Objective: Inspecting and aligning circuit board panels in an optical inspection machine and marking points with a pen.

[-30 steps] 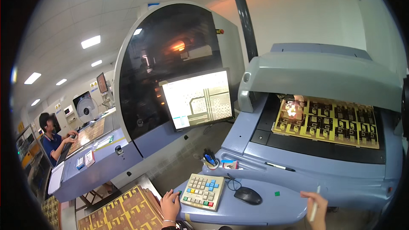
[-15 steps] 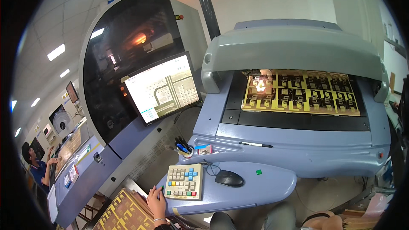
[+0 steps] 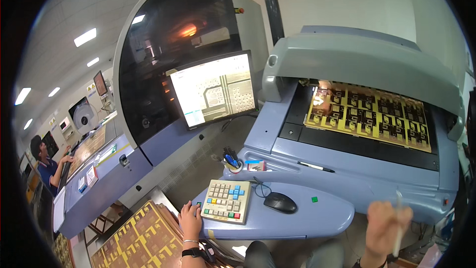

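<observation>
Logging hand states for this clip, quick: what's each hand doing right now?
Left hand: loosely open, fingers at the keypad's left edge, nothing visibly held.
Right hand: closed, holding a slim white stick; blurred.

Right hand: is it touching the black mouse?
Apart. The head view shows the right hand well to the right of the black mouse, with bare blue shelf plainly between them.

In the lower right, the right hand (image 3: 386, 226) is blurred, also the thin white stick (image 3: 398, 240) in it, whose kind cannot be told. The lower edge cuts off the stack of patterned boards (image 3: 141, 243) and both legs (image 3: 327, 255). On the monitor (image 3: 214, 89), near the centre, small marks are too fine to tell.
</observation>
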A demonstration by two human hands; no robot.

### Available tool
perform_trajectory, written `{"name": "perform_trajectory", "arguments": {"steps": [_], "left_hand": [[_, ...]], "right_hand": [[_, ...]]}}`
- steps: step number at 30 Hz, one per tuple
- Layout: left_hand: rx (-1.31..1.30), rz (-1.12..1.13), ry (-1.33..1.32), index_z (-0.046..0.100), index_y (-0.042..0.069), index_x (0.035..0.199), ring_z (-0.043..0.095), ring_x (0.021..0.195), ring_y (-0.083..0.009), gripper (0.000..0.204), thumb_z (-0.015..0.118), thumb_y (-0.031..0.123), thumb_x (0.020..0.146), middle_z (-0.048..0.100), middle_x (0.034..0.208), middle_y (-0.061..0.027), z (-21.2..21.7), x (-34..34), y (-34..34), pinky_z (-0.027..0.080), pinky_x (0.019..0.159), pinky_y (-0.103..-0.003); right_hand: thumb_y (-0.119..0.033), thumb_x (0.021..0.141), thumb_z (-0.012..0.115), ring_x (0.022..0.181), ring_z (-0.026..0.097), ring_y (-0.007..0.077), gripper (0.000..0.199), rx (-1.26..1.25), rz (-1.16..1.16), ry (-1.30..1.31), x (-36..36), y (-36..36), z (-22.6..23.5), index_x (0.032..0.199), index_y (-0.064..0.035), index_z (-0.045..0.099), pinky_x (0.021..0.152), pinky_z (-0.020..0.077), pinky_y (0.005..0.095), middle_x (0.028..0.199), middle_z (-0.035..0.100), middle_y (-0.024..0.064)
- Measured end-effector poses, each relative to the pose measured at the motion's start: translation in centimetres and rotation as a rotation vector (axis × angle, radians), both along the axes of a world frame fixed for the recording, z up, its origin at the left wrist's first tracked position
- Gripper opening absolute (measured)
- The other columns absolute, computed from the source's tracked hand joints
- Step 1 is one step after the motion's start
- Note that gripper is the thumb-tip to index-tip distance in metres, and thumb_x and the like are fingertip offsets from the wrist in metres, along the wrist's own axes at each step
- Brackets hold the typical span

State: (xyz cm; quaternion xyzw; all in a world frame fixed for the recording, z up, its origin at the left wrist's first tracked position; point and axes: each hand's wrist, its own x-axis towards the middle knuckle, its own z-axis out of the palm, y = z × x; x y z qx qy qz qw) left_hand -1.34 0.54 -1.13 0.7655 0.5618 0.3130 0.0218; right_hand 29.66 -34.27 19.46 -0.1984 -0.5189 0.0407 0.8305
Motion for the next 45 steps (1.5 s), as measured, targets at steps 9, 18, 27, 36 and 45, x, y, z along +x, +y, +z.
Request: {"name": "perform_trajectory", "arguments": {"steps": [9,18,27,36,45], "left_hand": [[0.03,-0.043,-0.045,0.067,0.018,0.108,0.047,0.124,-0.0303,0.023,0.058,0.024,0.089,0.057,0.128,-0.0086,1.3,1.5,0.1,0.03,0.104,-0.053],[0.032,-0.024,-0.063,0.069,0.018,0.106,0.049,0.123,-0.0301,0.022,0.058,0.023,0.088,0.059,0.126,-0.0088,1.0,1.5,0.2,0.031,0.104,-0.05],[0.008,-0.036,-0.095,0.07,0.019,0.106,0.05,0.121,-0.0301,0.022,0.059,0.023,0.087,0.06,0.124,-0.0082,1.0,1.3,0.1,0.032,0.102,-0.049],[0.009,-0.021,-0.022,0.071,0.02,0.104,0.049,0.121,-0.0289,0.021,0.059,0.025,0.087,0.059,0.125,-0.0065,1.4,1.7,0.1,0.033,0.102,-0.048],[0.031,-0.029,-0.074,0.07,0.02,0.106,0.05,0.12,-0.0285,0.022,0.06,0.024,0.086,0.06,0.123,-0.0066,0.7,1.2,0.3,0.033,0.101,-0.047]], "right_hand": [[-0.002,0.091,0.051,0.083,0.063,0.0266,0.019,-0.683,-1.08,-0.252,11.4,4.0,-10.6,0.107,-0.0016,0.06,0.078,0.0493,0.0354,0.092,0.066,0.0164],[0.004,0.084,0.053,0.093,0.056,0.0346,0.03,-0.879,-1.345,-0.467,19.2,5.9,-10.3,0.111,-0.006,0.06,0.082,0.0443,0.0429,0.106,0.062,0.0161],[0.004,0.082,0.054,0.116,0.051,0.0357,0.028,-0.928,-1.367,-0.554,20.6,6.5,-11.7,0.108,-0.0047,0.06,0.098,0.0398,0.0435,0.122,0.059,0.0165],[0.005,0.08,0.054,0.116,0.051,0.0367,0.028,-0.925,-1.343,-0.526,20.4,6.4,-11.4,0.106,-0.0042,0.06,0.098,0.0404,0.0443,0.121,0.059,0.0168],[0.004,0.08,0.054,0.115,0.051,0.0361,0.026,-0.915,-1.327,-0.498,20.1,6.6,-11.1,0.104,-0.005,0.06,0.098,0.0401,0.043,0.12,0.06,0.0165]]}}
